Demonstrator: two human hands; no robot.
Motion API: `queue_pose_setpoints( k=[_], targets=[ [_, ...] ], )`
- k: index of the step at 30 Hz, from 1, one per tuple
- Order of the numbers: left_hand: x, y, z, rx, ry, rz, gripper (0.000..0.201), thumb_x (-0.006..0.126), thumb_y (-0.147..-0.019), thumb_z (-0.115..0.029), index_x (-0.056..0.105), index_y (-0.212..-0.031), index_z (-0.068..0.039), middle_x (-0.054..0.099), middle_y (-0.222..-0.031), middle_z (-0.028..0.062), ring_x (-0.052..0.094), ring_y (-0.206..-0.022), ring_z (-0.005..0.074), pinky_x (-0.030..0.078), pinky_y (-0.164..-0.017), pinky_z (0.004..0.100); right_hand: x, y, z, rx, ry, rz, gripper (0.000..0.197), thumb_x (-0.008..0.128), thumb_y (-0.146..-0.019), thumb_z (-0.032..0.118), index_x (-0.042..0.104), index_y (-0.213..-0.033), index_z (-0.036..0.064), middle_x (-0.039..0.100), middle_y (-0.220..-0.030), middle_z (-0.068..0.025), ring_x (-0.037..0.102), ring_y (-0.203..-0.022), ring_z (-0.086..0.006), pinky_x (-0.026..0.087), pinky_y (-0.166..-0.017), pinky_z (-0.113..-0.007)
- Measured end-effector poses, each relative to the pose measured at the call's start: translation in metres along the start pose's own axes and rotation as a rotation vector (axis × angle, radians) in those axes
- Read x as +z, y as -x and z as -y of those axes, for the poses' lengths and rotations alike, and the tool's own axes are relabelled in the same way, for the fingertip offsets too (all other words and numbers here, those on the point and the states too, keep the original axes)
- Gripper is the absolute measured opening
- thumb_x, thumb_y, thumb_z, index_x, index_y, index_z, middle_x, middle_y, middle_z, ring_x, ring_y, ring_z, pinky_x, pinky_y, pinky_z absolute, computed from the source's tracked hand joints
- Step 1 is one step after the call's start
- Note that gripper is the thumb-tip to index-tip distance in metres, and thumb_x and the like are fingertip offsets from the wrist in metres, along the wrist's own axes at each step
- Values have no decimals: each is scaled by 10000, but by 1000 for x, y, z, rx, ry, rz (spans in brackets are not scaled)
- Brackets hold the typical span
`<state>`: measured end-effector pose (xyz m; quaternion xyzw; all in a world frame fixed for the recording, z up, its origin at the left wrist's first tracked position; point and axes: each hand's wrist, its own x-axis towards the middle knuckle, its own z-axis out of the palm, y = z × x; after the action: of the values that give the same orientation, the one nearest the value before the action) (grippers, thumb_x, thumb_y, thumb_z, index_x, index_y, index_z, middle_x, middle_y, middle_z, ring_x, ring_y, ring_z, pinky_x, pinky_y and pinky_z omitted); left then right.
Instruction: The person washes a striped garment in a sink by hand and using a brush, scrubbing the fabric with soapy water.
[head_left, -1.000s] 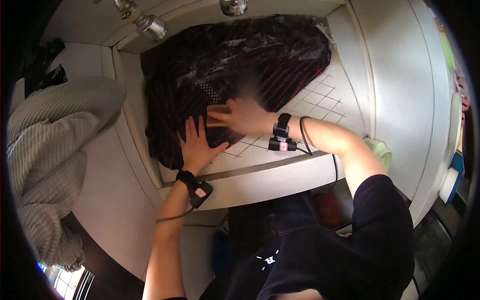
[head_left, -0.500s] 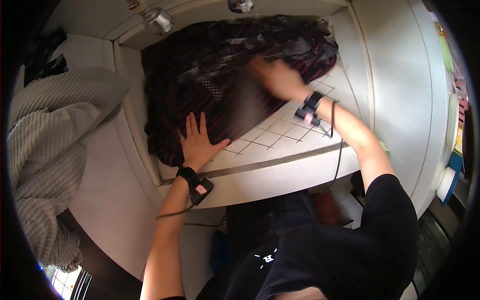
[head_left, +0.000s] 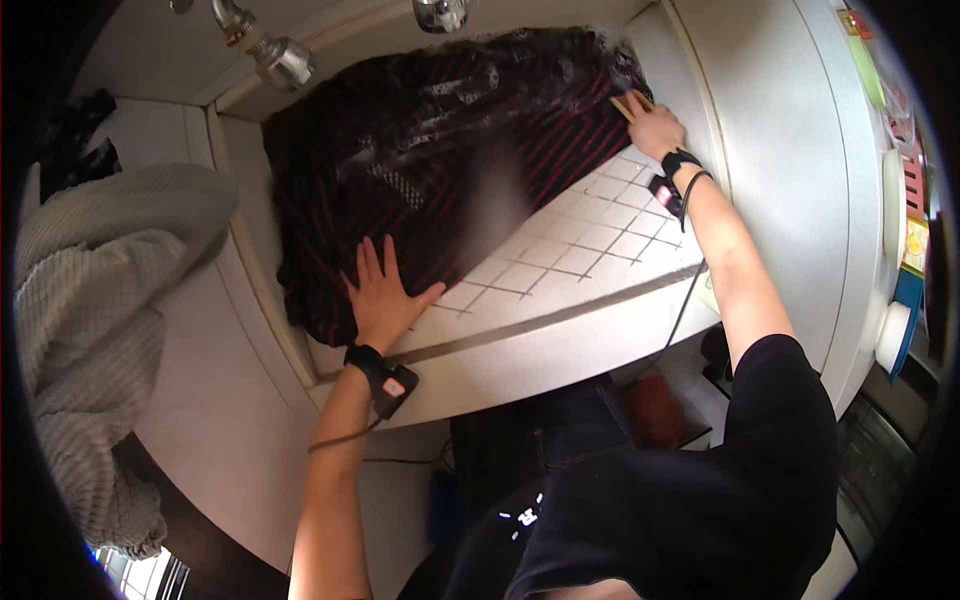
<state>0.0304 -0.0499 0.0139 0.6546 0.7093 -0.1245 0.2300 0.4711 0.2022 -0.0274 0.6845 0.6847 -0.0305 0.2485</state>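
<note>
White-tiled sink [head_left: 575, 250] holds dark, red-striped cloth [head_left: 430, 150]. Left hand [head_left: 385, 305] lies flat, fingers spread, on its near-left part; right hand [head_left: 656, 130] clasps a tan block [head_left: 630, 105] at the cloth's right end. Unrinsed suds [head_left: 465, 92]: scrubbing seems partway.

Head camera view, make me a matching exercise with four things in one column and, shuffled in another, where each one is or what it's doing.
Column one
1. Left hand
2. Right hand
3. Dark striped cloth
4. Grey ribbed cloth

Column two
A. Heaped outside the basin, at the picture's left
B. Gripping a small tan object
C. Lying in the basin, streaked with whitish suds
D. Fingers spread, gripping nothing

Right pairs: 1-D, 2-B, 3-C, 4-A
</note>
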Motion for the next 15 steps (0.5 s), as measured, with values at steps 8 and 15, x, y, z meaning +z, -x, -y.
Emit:
queue_pose_setpoints(
  k=[8, 15],
  targets=[
    [7, -1, 6, 27, 32, -6, 1152, 597, -728, -781, 200, -1548, -76, 160, -1590, 258, 171, -1481, 376, 206, -1127, 655, -41, 135, 197, -1175, -289, -52, 618, 606, -858, 288, 435, -1453, 293, 622, -1045, -185, 653, -931, -351, 575, -668, -455],
    [6, -2, 4, 30, -13, -49, 1147, 588, -725, -788, 226, -1539, -66, 199, -1576, 270, 185, -1477, 379, 198, -1124, 661, -9, 7, 72, -361, -59, -95, 602, 451, -942, 215, 318, -1489, 428, 510, -1347, -234, 621, -1034, -390, 545, -788, -544]
  ],
)
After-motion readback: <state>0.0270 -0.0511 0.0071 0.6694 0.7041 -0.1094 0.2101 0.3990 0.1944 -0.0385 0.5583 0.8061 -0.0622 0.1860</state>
